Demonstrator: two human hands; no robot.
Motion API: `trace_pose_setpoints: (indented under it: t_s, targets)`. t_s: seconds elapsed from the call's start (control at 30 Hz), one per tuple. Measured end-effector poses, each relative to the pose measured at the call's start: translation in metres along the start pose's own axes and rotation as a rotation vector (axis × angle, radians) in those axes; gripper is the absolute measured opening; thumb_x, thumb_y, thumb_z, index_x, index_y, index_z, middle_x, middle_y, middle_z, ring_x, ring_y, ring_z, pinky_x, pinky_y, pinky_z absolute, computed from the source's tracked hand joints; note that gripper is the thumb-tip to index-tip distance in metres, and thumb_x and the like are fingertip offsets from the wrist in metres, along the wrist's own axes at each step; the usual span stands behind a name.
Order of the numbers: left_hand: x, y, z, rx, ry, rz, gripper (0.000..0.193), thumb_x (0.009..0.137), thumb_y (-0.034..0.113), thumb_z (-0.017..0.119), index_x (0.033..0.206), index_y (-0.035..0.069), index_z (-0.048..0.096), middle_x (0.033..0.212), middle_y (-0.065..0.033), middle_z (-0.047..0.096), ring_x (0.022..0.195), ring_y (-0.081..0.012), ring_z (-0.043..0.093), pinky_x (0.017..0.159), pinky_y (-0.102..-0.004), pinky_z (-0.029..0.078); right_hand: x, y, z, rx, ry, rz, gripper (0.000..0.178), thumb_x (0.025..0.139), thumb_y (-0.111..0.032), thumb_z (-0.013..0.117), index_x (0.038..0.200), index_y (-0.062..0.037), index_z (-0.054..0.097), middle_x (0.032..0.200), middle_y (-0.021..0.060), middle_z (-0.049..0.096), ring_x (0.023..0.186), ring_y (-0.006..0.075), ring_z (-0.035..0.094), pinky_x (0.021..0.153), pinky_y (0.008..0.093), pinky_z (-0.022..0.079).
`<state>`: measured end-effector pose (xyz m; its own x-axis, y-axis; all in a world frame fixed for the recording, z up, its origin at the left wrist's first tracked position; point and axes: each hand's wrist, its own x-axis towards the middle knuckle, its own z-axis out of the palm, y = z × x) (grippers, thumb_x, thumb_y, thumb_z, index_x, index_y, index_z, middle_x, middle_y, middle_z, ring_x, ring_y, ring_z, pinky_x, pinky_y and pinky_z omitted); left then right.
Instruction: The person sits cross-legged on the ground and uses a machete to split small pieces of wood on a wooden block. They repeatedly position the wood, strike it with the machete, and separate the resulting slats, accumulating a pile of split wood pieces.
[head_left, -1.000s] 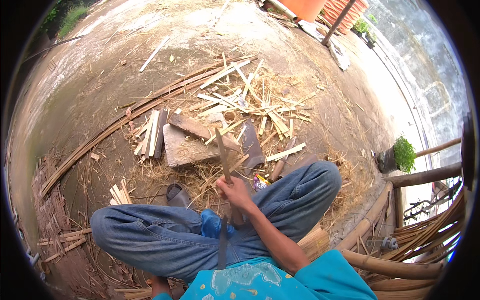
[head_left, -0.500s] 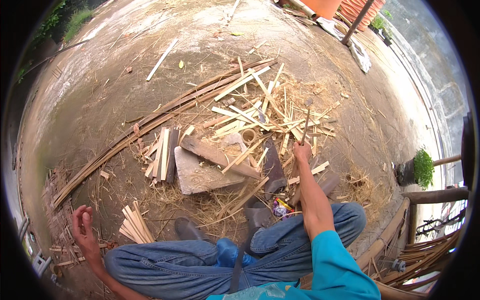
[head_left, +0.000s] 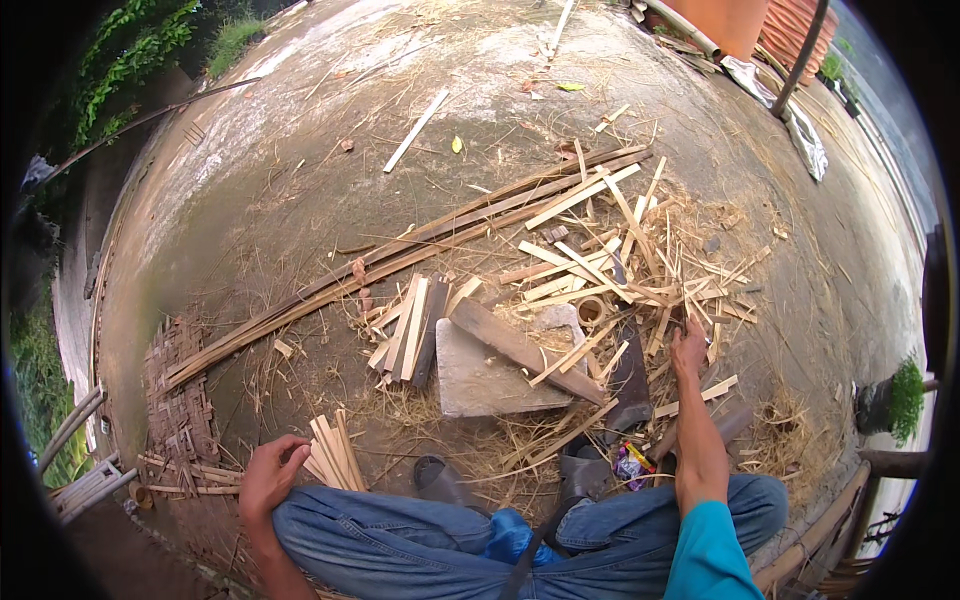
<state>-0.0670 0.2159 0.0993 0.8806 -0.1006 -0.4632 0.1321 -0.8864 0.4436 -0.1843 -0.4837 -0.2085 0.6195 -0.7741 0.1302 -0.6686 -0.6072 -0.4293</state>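
My right hand (head_left: 690, 348) reaches forward to the right edge of a heap of pale split bamboo strips (head_left: 580, 270). Its fingers are closed, but what they grip is lost among the strips. Beside my left knee, my left hand (head_left: 272, 472) hangs with thumb and fingers apart, holding nothing. A fanned bundle of short strips (head_left: 335, 452) lies just right of it. Ahead of my legs, a dark wooden bar (head_left: 520, 345) rests across a pale stone block (head_left: 490, 393). More short strips (head_left: 408, 330) lie along the block's left side.
Long brown bamboo lengths (head_left: 400, 250) run diagonally across the ground. A cut bamboo ring (head_left: 592, 310) sits by the block. A colourful packet (head_left: 632, 466) lies near my right shin. Woven matting (head_left: 180, 390) is at left, a potted plant (head_left: 905, 400) at far right.
The view has shifted left, so the scene sits further right. The thin dark tool that stood up from my right hand no longer shows clearly. My left hand has turned inward toward the fanned strips.
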Motion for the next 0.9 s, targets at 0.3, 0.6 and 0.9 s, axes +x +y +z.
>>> trace_pose_setpoints:
  t_s: [0.3,0.6,0.9]
  targets:
    - [-0.014,0.016,0.0,0.039,0.031,0.18,0.029,0.098,0.023,0.068,0.113,-0.001,0.072,0.1,-0.0174,0.075,0.092,-0.0262,0.072,0.085,-0.0365,0.054,0.021,-0.029,-0.065,0.13,0.332,0.037,0.023,0.098,-0.013,0.06,0.113,0.0006,0.07,0.107,0.0222,0.069,0.102,0.0399,0.066,0.091,0.0467,0.05]
    - [0.003,0.133,0.022,-0.133,-0.012,0.505,0.034,0.101,0.03,0.068,0.124,0.005,0.072,0.112,-0.0132,0.076,0.105,-0.0242,0.073,0.094,-0.0377,0.054,-0.056,-0.173,-0.138,0.811,0.121,0.034,0.019,0.099,-0.016,0.065,0.113,-0.0039,0.072,0.09,0.004,0.07,0.076,0.0121,0.063,0.068,0.0307,0.052]
    - [0.049,0.14,0.115,-0.834,-0.536,0.197,0.05,0.102,0.035,0.067,0.134,-0.004,0.061,0.127,-0.0154,0.067,0.115,-0.0262,0.068,0.099,-0.0411,0.059,-0.253,-0.286,-0.139,1.079,-0.846,-0.043,0.022,0.097,-0.018,0.067,0.113,-0.0039,0.072,0.097,0.0049,0.072,0.089,0.0139,0.068,0.08,0.0308,0.054]
